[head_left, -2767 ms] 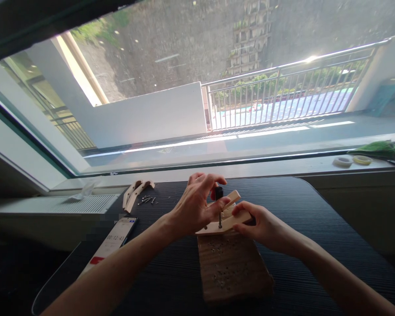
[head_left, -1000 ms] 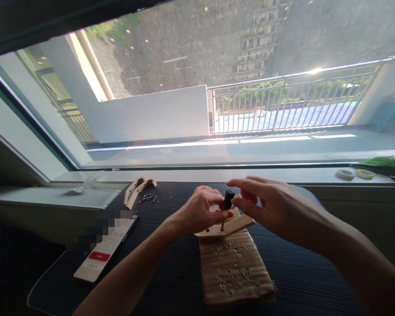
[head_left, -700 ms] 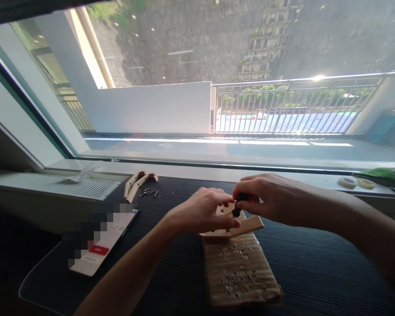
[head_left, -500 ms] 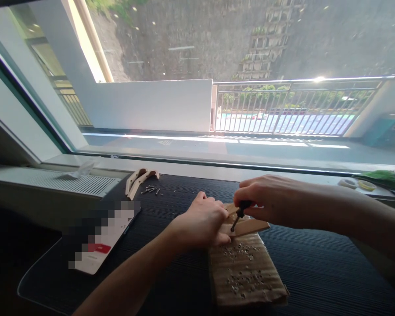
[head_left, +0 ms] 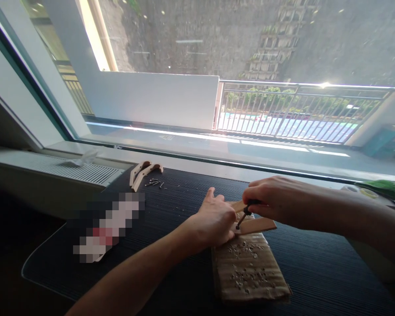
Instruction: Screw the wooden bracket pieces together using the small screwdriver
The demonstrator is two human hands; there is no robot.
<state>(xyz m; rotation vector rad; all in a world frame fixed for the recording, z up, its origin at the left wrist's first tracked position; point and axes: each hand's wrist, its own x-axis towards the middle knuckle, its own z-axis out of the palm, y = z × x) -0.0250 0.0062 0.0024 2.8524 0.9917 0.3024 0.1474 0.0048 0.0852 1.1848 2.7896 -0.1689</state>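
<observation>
A light wooden piece (head_left: 258,225) lies across the far end of a pitted cardboard pad (head_left: 250,272) on the dark table. My left hand (head_left: 215,221) presses down on the piece's left part, fingers curled over it. My right hand (head_left: 271,202) grips a small black-handled screwdriver (head_left: 244,215), tilted, with its tip on the wood next to my left fingers.
Two more curved wooden pieces (head_left: 141,172) and several loose screws (head_left: 155,183) lie at the table's far left. A blurred phone (head_left: 108,226) rests at the left. Tape rolls (head_left: 368,192) and something green (head_left: 386,186) sit on the sill at the right. A window runs along the far side.
The screwdriver passed from my left hand to my right, which came off the wood. My left hand settled flat onto the piece. The camera tilted downward.
</observation>
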